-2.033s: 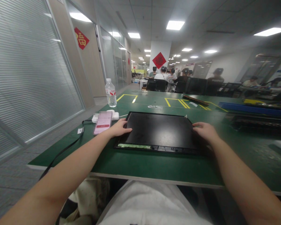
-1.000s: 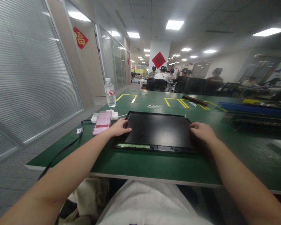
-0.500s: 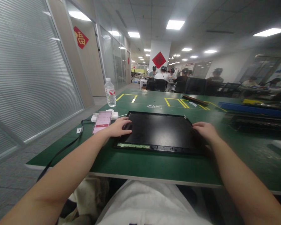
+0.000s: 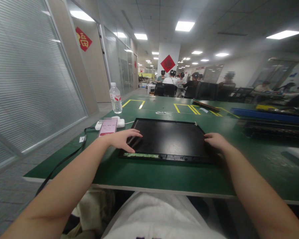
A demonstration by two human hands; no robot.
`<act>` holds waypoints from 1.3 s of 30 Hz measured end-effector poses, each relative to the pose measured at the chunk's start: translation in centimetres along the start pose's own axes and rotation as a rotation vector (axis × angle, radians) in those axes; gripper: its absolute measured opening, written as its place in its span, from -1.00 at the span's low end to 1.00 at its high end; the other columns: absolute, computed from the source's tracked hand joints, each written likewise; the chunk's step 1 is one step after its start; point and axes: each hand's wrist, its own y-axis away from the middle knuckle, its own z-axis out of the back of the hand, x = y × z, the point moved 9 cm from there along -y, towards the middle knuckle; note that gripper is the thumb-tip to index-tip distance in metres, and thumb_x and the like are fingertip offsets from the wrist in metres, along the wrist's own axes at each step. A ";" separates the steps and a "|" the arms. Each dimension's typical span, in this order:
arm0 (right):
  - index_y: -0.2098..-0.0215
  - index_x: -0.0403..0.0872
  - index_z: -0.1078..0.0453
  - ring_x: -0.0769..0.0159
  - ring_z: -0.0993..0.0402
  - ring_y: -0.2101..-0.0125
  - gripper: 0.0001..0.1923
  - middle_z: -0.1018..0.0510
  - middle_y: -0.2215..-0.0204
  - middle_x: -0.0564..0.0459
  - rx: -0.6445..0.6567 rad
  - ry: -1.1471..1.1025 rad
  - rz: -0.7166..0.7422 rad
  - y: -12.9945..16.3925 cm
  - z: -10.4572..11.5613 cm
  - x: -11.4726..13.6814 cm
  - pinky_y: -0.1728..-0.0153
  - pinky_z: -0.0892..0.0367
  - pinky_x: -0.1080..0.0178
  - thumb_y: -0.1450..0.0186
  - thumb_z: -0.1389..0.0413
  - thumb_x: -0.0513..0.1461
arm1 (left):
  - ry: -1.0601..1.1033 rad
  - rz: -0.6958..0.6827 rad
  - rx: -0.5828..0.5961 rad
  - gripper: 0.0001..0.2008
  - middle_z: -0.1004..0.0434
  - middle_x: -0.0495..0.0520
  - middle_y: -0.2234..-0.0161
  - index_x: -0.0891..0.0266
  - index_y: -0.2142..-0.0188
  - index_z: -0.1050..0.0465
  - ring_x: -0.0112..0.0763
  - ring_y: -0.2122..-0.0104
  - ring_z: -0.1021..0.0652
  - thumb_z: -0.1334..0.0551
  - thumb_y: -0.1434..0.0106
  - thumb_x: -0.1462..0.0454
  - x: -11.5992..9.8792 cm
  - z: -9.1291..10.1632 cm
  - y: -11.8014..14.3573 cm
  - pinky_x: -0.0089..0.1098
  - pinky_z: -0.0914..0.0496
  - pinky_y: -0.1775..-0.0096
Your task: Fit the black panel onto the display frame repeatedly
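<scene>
A black display panel (image 4: 171, 136) lies flat on the green table, screen up, with a green circuit strip (image 4: 141, 155) along its near edge. My left hand (image 4: 122, 139) is at the panel's left edge, thumb and fingers spread wide, the thumb close to the end of the strip. On the opposite side, my right hand (image 4: 216, 141) has its fingers together at the panel's right edge and seems to grip it; its thumb is hidden. A small light tab (image 4: 195, 123) shows at the panel's far right corner.
Left of the panel are a phone (image 4: 107, 127), a white power strip (image 4: 120, 122) with a black cable, and a water bottle (image 4: 116, 99). Blue and dark long parts (image 4: 269, 116) are stacked at the right. Yellow tape marks the table (image 4: 164, 182). Several people sit farther back.
My left hand has spread wider, its thumb moving down toward the near left corner of the panel. The right hand stays at the right edge. The view has shifted slightly.
</scene>
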 end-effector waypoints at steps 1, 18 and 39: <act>0.04 -0.12 -0.59 0.13 -0.59 0.13 -0.56 -0.65 0.11 -0.11 -0.001 0.010 0.005 0.0 0.0 0.0 0.08 -0.42 0.24 -0.11 -0.16 -0.36 | 0.003 -0.007 -0.002 -0.19 -0.20 0.21 -0.36 0.08 -0.25 -0.37 -0.02 -0.31 -0.30 -0.46 -0.01 0.01 -0.1 0.0 0.0 -0.20 -0.21 -0.25; 0.06 -0.07 -0.60 0.18 -0.61 0.21 -0.46 -0.67 0.19 -0.04 0.018 -0.045 -0.024 -0.3 -0.6 -0.9 0.16 -0.45 0.27 -0.03 -0.06 -0.44 | 0.018 0.007 -0.115 -0.45 -0.32 0.19 -0.29 0.16 -0.13 -0.47 -0.11 -0.23 -0.39 -0.26 -0.22 -0.02 -0.6 0.9 -0.3 -0.22 -0.25 -0.24; 0.09 -0.09 -0.60 0.18 -0.60 0.26 -0.49 -0.67 0.23 -0.08 -0.023 -0.101 -0.001 -0.9 -0.8 -1.6 0.21 -0.44 0.27 -0.02 -0.07 -0.44 | -0.254 0.305 -0.178 -0.51 -0.60 0.24 -0.01 0.27 0.01 -0.60 -0.09 -0.03 -0.54 -0.05 -0.13 0.35 3.8 0.5 -1.7 -0.25 -0.36 -0.13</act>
